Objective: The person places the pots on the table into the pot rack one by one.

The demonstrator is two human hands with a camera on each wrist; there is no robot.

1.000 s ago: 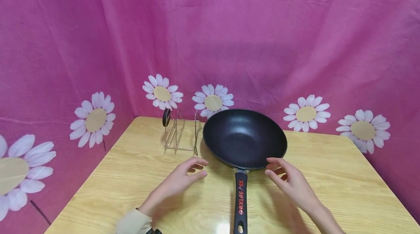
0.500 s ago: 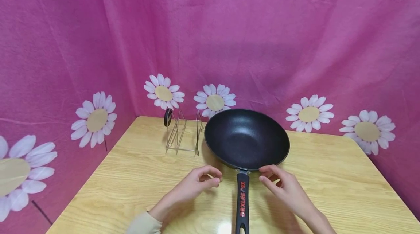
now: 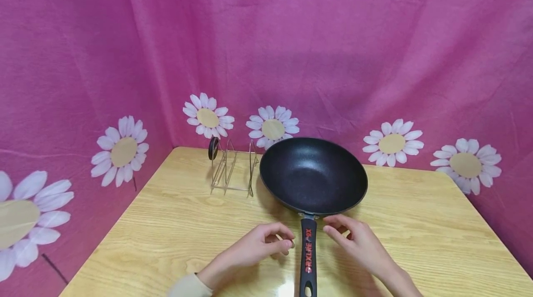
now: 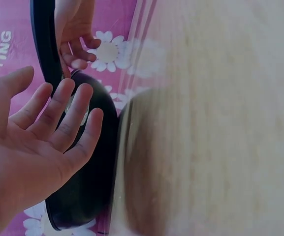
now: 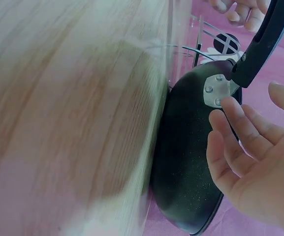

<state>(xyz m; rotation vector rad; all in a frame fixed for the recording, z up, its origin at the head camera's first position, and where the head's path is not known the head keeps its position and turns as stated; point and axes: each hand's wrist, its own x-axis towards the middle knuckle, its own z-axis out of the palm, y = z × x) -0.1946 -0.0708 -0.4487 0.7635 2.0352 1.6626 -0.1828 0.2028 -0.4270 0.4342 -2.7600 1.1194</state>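
A black wok [image 3: 312, 172] stands on the wooden table, its long black handle [image 3: 308, 253] with red lettering pointing toward me. My left hand [image 3: 262, 244] hovers just left of the handle, fingers loosely bent and holding nothing. On the other side, my right hand [image 3: 358, 244] is beside the joint of handle and pan. The right wrist view has its fingertips close to the riveted bracket [image 5: 215, 91]; whether they touch the wok I cannot tell. In the left wrist view the left fingers [image 4: 65, 130] spread in front of the wok's dark underside [image 4: 110, 147].
A wire rack [image 3: 231, 189] with a black round disc [image 3: 213, 148] on one end stands left of the wok, near the table's back. Behind the table [image 3: 166, 223] hangs a pink cloth [image 3: 291, 56] printed with daisies.
Both hands have moved inward toward the handle and nearer to me; the left slid right, the right slid left. The wok and rack stay put, apart from a slight shift of the view.
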